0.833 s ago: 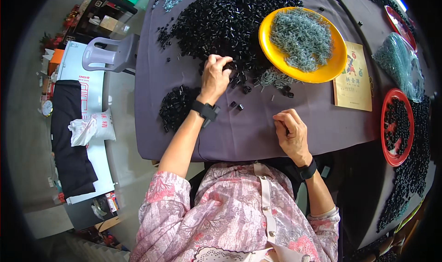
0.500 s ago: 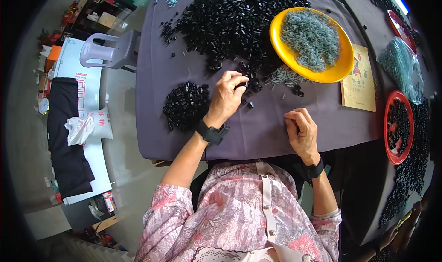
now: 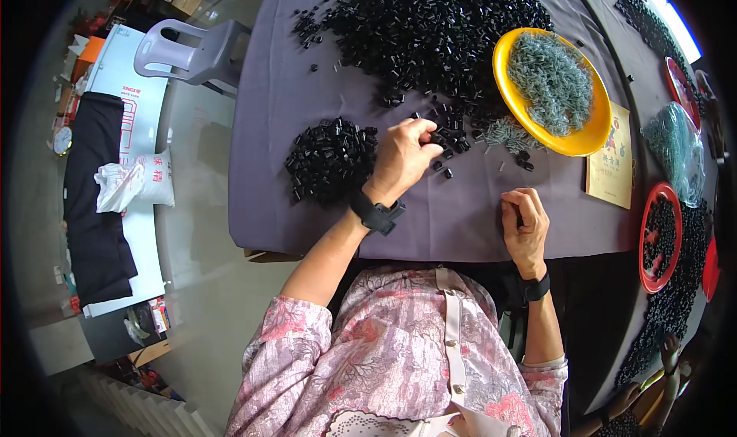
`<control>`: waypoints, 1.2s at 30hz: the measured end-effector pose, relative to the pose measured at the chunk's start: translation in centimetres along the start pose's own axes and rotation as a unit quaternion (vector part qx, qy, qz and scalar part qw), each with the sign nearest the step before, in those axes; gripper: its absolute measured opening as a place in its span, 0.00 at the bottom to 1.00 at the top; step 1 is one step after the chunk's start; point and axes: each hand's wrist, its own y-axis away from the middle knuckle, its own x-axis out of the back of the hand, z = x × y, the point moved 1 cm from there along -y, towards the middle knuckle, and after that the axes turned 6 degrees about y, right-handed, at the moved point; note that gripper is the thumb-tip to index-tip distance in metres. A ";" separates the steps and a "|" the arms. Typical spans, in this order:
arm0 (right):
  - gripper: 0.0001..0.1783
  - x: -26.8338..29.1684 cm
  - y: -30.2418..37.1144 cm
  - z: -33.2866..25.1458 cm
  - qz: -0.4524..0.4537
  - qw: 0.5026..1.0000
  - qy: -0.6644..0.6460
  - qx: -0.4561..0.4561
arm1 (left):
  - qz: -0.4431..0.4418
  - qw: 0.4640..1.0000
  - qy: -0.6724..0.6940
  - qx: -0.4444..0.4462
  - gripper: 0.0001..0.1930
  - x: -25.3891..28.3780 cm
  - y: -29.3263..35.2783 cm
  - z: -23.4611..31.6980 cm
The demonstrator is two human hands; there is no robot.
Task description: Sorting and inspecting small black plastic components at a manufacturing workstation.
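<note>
My left hand (image 3: 403,159) is at the near edge of the big heap of short black tube-like pieces (image 3: 437,30). Its thumb and fingers are bent in a pinch, and a small black piece appears between their tips. To its left lies a smaller pile of the same black pieces (image 3: 330,160). Several loose black pieces (image 3: 447,173) lie just right of the fingertips. My right hand (image 3: 527,220) hovers or rests near the table's front edge, fingers curled against the thumb. Whatever it may hold is hidden. Both wrists wear black bands.
A yellow plate (image 3: 507,91) bears thin grey-green plastic sticks (image 3: 553,80); more sticks (image 3: 509,135) lie beside it. Right of it are a booklet (image 3: 614,164), a clear bag (image 3: 675,149) and a red-rimmed dish (image 3: 643,245). Another person's hands (image 3: 668,360) show lower right. A grey chair (image 3: 173,53) stands left.
The view has shifted, so the table's things sit farther right. My left hand keeps its pinch among the black pieces; my right stays curled. More of the other person's hands shows.
</note>
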 end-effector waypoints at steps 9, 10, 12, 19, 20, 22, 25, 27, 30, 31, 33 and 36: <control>0.06 0.2 -0.1 -0.1 -0.003 1.000 0.009 -0.008 | 0.066 0.998 -0.019 0.006 0.08 2.2 -3.4 -2.6; 0.06 0.2 0.0 0.0 -0.003 1.000 0.012 -0.006 | 0.055 0.998 -0.016 0.010 0.07 1.8 -4.5 -2.2; 0.06 0.2 0.0 -0.1 -0.002 1.000 0.012 -0.003 | 0.057 0.993 -0.104 -0.018 0.08 0.9 -6.2 -2.1; 0.08 0.2 -0.1 0.6 0.003 1.000 0.006 -0.004 | 0.070 0.978 -0.194 0.031 0.08 0.6 -7.5 -4.0; 0.08 0.3 -0.2 0.5 0.004 1.000 0.002 -0.007 | 0.075 0.977 -0.191 0.058 0.09 1.1 -7.3 -3.6; 0.08 0.4 -0.3 0.4 0.002 1.000 0.000 -0.001 | 0.076 0.978 -0.189 0.051 0.10 1.7 -7.3 -4.5; 0.08 0.5 -0.5 0.4 0.003 1.000 -0.005 -0.004 | 0.042 0.983 -0.177 0.038 0.12 1.7 -7.5 -4.7; 0.09 0.4 -0.5 0.5 0.003 1.000 -0.009 -0.011 | 0.043 0.981 -0.187 0.039 0.12 1.4 -7.7 -4.6; 0.10 0.4 -0.5 0.5 0.005 1.000 -0.012 -0.016 | 0.051 0.976 -0.208 0.041 0.10 0.7 -7.8 -3.4; 0.10 0.4 -0.5 0.5 0.006 1.000 -0.012 -0.015 | 0.058 0.973 -0.219 0.044 0.10 0.5 -7.8 -2.9; 0.09 0.2 -0.4 0.6 0.007 1.000 -0.011 -0.011 | 0.059 0.972 -0.225 0.031 0.08 0.2 -7.8 -3.9; 0.08 0.2 -0.4 0.7 0.014 1.000 -0.012 0.000 | 0.064 0.968 -0.242 0.008 0.06 0.1 -7.6 -3.9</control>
